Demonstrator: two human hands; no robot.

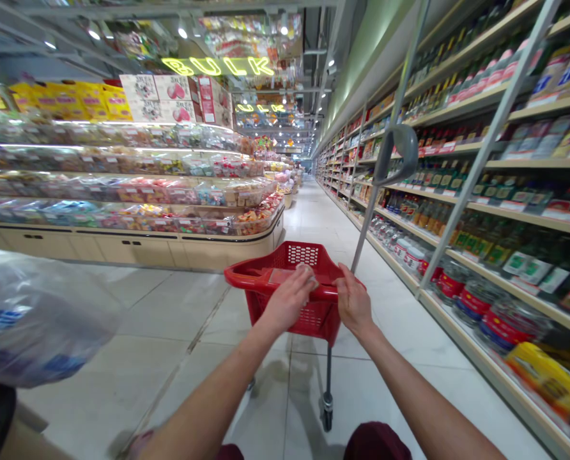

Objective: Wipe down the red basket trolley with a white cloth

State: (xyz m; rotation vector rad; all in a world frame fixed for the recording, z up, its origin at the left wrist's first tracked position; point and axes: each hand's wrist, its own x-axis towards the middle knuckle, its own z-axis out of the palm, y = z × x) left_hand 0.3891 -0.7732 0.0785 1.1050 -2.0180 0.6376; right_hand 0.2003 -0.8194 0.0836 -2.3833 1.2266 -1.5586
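Observation:
A red shopping cart (261,281) with a perforated plastic basket stands right in front of me on thin grey legs with casters. My left hand (287,303) is closed around a small crumpled pale tissue (308,273) and presses it onto the cart's handle bar, near the middle. At the bar's right end, my right hand (354,303) grips the cart's corner, thumb towards the bar and fingers along the side. A grey pole (365,223) with a looped grey grip (396,155) rises beside the right hand. The basket's floor is hidden from me.
Tall shelves (486,204) of bottles and jars line the right side. Tiered bulk displays (122,191) of packaged goods stand at the left, under a lit sign (218,66). A clear plastic-wrapped bundle (36,319) juts in at the left edge. A tiled aisle (302,204) runs ahead.

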